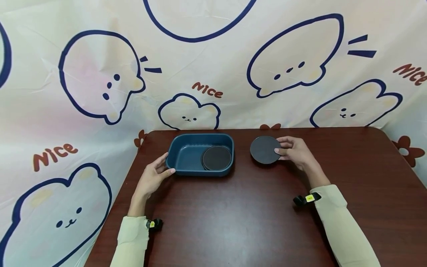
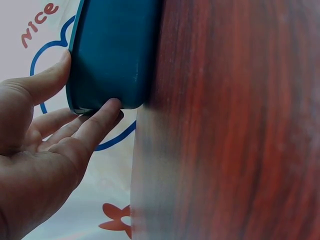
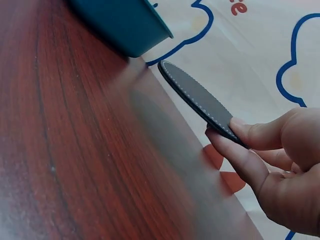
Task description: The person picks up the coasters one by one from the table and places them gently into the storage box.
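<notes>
Two coasters: one (image 1: 216, 157) apparently flat in tray (image 1: 176, 150), one (image 1: 264, 149) pinched by right fingers (image 1: 283, 150).

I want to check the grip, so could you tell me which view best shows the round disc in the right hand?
The right wrist view: the disc shows edge-on, pinched by the right hand. The head view shows its flat face; the left wrist view misses it.

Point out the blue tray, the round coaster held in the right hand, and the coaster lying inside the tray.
blue tray (image 1: 180, 148), head view, bare inner floor.
held coaster (image 1: 263, 149), head view, top face.
coaster in tray (image 1: 216, 157), head view, centre.
</notes>
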Demonstrator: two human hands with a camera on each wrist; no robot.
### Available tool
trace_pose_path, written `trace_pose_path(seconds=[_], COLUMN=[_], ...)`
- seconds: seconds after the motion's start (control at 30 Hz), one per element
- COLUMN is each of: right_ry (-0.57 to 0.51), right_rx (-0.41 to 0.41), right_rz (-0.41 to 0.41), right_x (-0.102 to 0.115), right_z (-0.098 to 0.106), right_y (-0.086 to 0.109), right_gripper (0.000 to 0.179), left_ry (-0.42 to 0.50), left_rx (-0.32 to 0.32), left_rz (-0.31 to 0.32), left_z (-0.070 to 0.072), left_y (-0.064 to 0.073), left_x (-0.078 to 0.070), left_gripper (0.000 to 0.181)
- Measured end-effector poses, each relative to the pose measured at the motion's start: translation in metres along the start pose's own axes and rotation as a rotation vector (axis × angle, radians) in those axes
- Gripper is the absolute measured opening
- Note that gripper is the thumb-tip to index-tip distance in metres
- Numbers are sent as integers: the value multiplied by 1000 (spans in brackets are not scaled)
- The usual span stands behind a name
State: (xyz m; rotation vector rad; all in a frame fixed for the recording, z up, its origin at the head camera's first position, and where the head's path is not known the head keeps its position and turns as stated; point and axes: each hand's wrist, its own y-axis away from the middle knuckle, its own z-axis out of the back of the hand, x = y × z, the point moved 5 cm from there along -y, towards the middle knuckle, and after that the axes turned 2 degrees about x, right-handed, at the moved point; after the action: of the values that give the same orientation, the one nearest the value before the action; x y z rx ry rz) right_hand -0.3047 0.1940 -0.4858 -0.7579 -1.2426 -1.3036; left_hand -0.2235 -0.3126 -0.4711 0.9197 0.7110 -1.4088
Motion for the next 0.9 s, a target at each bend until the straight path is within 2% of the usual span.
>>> trace_pose_path(seconds=[0.57, 0.9], right_ry=[-160, -251], right_rx=[18, 51], right_rz=[-32, -15], right_x=[-5, 3], right_z=[9, 8], right_y=[13, 19], right_gripper=[60, 61], left_ry=[7, -11], left_rx=[2, -1], left_rz=[-14, -11], left_z=[1, 0], left_y=[-1, -3], left_x=[-1, 5], left_gripper=[78, 77])
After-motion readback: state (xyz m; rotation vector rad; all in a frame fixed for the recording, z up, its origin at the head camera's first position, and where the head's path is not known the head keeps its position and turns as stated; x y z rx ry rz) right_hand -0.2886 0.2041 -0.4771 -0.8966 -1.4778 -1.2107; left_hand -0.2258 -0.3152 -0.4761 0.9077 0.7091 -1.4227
